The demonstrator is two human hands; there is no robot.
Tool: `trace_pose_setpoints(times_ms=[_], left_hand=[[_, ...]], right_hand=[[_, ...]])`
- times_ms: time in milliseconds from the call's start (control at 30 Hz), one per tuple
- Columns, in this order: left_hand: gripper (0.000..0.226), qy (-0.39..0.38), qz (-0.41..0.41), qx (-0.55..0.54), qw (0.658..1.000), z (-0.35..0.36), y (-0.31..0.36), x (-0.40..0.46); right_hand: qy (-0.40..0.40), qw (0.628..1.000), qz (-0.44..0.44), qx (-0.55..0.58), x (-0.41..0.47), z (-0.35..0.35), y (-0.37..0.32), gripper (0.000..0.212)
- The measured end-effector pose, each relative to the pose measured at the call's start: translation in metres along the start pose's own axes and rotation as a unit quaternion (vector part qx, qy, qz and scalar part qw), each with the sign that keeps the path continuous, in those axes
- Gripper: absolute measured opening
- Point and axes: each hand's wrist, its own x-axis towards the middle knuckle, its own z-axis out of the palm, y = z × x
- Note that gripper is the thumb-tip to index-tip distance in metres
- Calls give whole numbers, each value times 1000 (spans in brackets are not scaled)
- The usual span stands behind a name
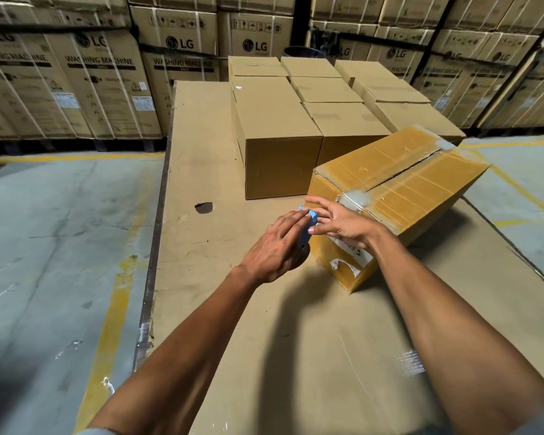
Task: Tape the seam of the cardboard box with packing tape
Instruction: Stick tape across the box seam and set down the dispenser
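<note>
A yellowish cardboard box [399, 183] lies at an angle on a big flat cardboard sheet [264, 340]. A dark open seam runs along the middle of its top, with old clear tape at both ends. White labels are stuck on its near side. My left hand [277, 246] grips a blue tape dispenser [307, 229] held against the box's near left corner. My right hand [339, 222] lies on that same corner with fingers spread, its fingertips touching the dispenser's top. The dispenser's roll is hidden behind my left hand.
Several closed brown boxes [277, 133] stand in rows just behind the box. Tall stacks of washing machine cartons [101, 83] wall off the back. The grey concrete floor [44, 246] with yellow lines lies to the left and right of the sheet.
</note>
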Motion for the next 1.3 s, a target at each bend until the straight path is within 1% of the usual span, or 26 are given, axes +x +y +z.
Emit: trace_pose_setpoints(times_ms=[67, 233, 333, 433, 500, 533, 600, 667, 767, 833, 900, 1000, 1067, 1133, 1200, 1300], left_hand=[[71, 2, 1, -5, 1000, -2, -2, -1], [61, 14, -6, -21, 1000, -6, -7, -5], [64, 38, -19, -40, 998, -7, -11, -9], [58, 65, -55, -54, 995, -8, -13, -13], [57, 69, -105, -54, 991, -4, -10, -14], [62, 67, -135, -50, 987, -2, -10, -15], [74, 65, -172, -26, 983, 5, -7, -16], [84, 79, -188, 12, 979, 12, -4, -18], [98, 95, -196, 55, 974, 18, 4, -18], [107, 89, -203, 82, 972, 20, 6, -19], [112, 80, -201, 103, 971, 22, 1, -26], [110, 58, -194, 120, 972, 24, -7, -38], [108, 38, -182, 138, 973, 23, -12, -43], [107, 3, -163, 179, 970, 21, -16, -46], [107, -37, -150, 217, 964, 20, -19, -48], [103, -80, -151, 241, 955, 16, -27, -49]], right_hand=[[1, 1000, 0, 13, 3, 2, -1, 88], [5, 999, -5, 33, 9, 5, -6, 67], [15, 1000, -10, 17, 13, 8, -10, 60], [59, 997, -11, -49, 20, 18, -19, 61], [93, 989, -11, -117, 23, 25, -26, 60], [116, 981, -13, -156, 26, 29, -29, 61], [186, 958, -14, -219, 27, 36, -32, 63], [240, 940, -8, -241, 29, 41, -34, 62], [282, 935, 29, -211, 36, 46, -29, 57], [297, 934, 47, -190, 43, 50, -24, 52], [304, 934, 72, -172, 47, 58, -21, 47], [304, 940, 111, -106, 50, 67, -14, 35], [300, 942, 138, -58, 55, 70, -6, 39], [289, 945, 152, 5, 61, 72, 3, 45], [277, 944, 164, 69, 68, 73, 11, 43], [247, 946, 174, 112, 77, 74, 24, 44]])
